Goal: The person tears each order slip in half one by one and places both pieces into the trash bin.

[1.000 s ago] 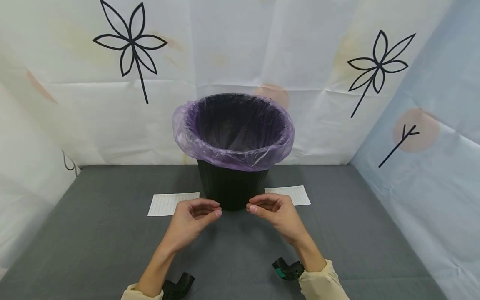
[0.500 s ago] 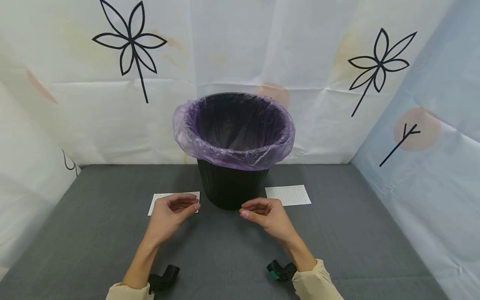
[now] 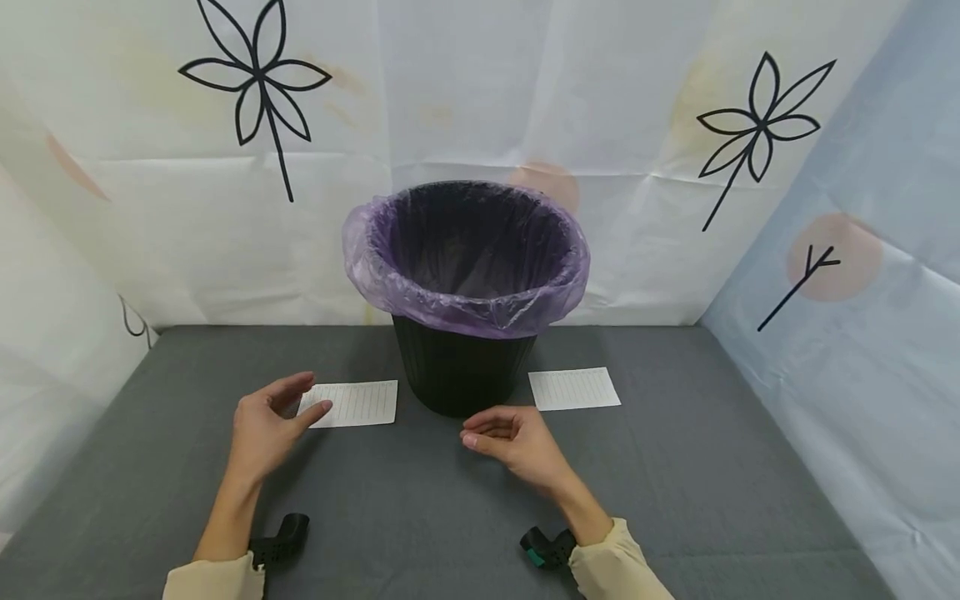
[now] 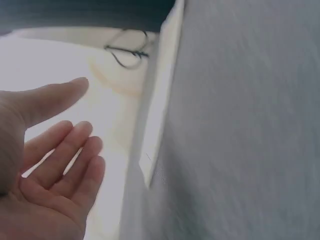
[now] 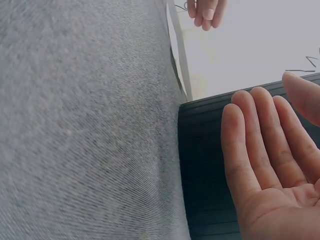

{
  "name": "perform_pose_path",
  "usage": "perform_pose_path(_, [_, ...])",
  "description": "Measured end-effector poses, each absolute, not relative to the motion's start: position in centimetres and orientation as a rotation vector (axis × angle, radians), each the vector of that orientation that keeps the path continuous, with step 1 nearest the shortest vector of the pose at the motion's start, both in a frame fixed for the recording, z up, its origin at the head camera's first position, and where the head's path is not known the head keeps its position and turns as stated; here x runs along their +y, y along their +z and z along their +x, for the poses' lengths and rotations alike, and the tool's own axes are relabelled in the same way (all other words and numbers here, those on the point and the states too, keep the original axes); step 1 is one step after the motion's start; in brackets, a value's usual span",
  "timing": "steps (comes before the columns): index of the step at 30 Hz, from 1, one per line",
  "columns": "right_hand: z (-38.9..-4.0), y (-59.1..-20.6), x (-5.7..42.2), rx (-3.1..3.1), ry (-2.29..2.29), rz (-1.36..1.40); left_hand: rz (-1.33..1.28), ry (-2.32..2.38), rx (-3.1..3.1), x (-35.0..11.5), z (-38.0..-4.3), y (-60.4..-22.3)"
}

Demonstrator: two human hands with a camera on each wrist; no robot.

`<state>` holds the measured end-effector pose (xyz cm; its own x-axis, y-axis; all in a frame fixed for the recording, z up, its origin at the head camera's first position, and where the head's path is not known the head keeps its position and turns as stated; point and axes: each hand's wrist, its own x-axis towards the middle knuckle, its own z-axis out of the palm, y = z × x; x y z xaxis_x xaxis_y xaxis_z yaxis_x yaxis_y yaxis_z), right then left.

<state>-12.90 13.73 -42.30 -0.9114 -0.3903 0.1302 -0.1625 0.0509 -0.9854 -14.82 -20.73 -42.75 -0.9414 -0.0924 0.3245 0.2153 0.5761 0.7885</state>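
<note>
My left hand [image 3: 264, 429] hovers over the left end of a lined white card [image 3: 356, 404], its thumb and fingers spread apart around nothing. In the left wrist view that hand [image 4: 57, 165] shows an empty palm with loosely bent fingers, and the card [image 4: 162, 95] lies beyond the fingertips. My right hand [image 3: 513, 446] is in front of the base of a black bin [image 3: 461, 371], fingers relaxed and holding nothing. A purple plastic bag [image 3: 472, 312] lines the bin and folds over its rim. The right wrist view shows the open palm [image 5: 275, 165] beside the bin's dark wall [image 5: 205, 165].
A second lined white card [image 3: 575, 389] lies to the right of the bin. Grey cloth [image 3: 405, 508] covers the table. White printed fabric [image 3: 450, 100] closes off the back, with a bluish sheet [image 3: 862, 350] on the right. A thin dark cord [image 3: 135, 321] hangs at the left.
My left hand has moved left from in front of the bin to the left card, and its thumb and fingers have spread wider. My right hand has shifted slightly left and toward me.
</note>
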Motion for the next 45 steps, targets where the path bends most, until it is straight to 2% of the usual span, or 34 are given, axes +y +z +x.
perform_pose_path(8, [-12.9,-42.6,13.2,2.146,-1.927,-0.545,-0.101,-1.275,-2.647,-23.0,-16.2,-43.7])
perform_pose_path(17, [-12.8,-43.0,12.9,2.132,-1.918,-0.550,-0.240,-1.217,-2.904,-24.2,-17.2,-44.2])
perform_pose_path(33, [-12.7,-43.7,11.8,2.111,-1.905,-0.550,-0.272,-1.171,-2.797,-24.0,-16.8,-44.6])
perform_pose_path(45, [-12.9,-43.2,7.6,2.263,-1.839,-0.467,-0.423,-1.250,-2.791,-23.9,-15.8,-44.3])
